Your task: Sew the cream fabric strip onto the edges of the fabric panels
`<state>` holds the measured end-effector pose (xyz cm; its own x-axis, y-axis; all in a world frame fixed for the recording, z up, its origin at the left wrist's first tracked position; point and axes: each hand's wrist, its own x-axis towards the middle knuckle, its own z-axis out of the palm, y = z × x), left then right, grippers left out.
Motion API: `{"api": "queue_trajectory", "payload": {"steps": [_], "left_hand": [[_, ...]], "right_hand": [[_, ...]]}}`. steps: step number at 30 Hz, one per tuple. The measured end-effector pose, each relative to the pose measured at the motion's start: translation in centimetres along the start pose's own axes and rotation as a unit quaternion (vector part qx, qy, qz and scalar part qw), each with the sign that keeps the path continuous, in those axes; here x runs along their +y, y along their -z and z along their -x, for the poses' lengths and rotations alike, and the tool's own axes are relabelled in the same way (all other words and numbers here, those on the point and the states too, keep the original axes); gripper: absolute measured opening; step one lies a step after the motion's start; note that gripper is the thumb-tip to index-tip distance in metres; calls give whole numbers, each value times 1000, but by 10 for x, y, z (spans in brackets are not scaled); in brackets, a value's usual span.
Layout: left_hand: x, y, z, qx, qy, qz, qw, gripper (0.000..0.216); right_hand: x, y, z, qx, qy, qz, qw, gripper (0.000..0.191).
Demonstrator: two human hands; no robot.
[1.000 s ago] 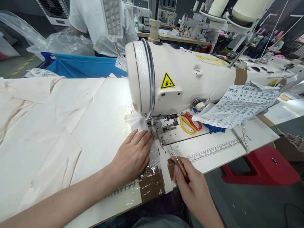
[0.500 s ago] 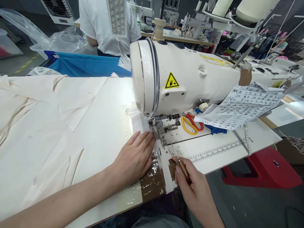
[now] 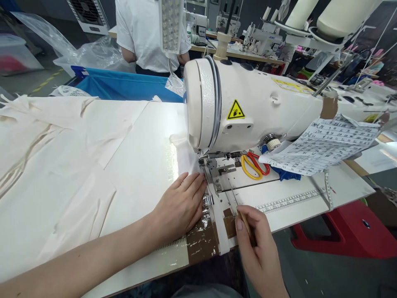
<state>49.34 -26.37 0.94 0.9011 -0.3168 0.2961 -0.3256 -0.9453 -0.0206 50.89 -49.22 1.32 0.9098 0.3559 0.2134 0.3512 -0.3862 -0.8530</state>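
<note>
My left hand lies flat, fingers together and stretched out, on the cream fabric just left of the presser foot of the white sewing machine. A narrow white strip of fabric runs from the foot toward the table edge. My right hand is closed round a wooden-handled awl, its metal point resting on the strip near the foot.
Yellow and red scissors lie under the machine arm beside a printed paper sheet. Brown tape patches the table's front edge. A person in a white shirt stands behind a blue bin. A red stool sits lower right.
The view has shifted, so everything sits further right. My left hand has slid slightly toward me along the fabric, and my right hand has drawn the awl back a little.
</note>
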Motion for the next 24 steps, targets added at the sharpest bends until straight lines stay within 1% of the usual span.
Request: {"api": "queue_trajectory", "payload": {"steps": [2,4,7,9,11,14,18,21,24], "left_hand": [[-2,-1,-1,7,2,-2,1000,48],[-4,-4,-3,12,6,-6,1000,48],[-8,-6,-5,15,10,-11,1000,47],[-11,-5,-7,15,14,-7,1000,47],[-13,-3,-9,10,21,6,1000,46],[-15,0,-13,2,39,31,999,45],[-19,-1,-15,19,39,53,998,42],[-21,-2,-14,32,31,55,998,41],[-20,-2,-14,31,33,50,998,40]], "right_hand": [[-2,-2,-6,-4,54,7,998,17],[-4,-6,-13,-27,107,3,994,19],[-7,-18,-24,-70,167,1,983,24],[-8,-27,-30,-82,205,36,975,24],[-10,-35,-35,-78,235,93,964,23],[-12,-45,-40,-60,255,171,950,23],[-15,-52,-44,-49,258,248,932,26],[-15,-55,-47,-43,254,286,923,28],[-15,-56,-47,-40,258,309,915,28]]}}
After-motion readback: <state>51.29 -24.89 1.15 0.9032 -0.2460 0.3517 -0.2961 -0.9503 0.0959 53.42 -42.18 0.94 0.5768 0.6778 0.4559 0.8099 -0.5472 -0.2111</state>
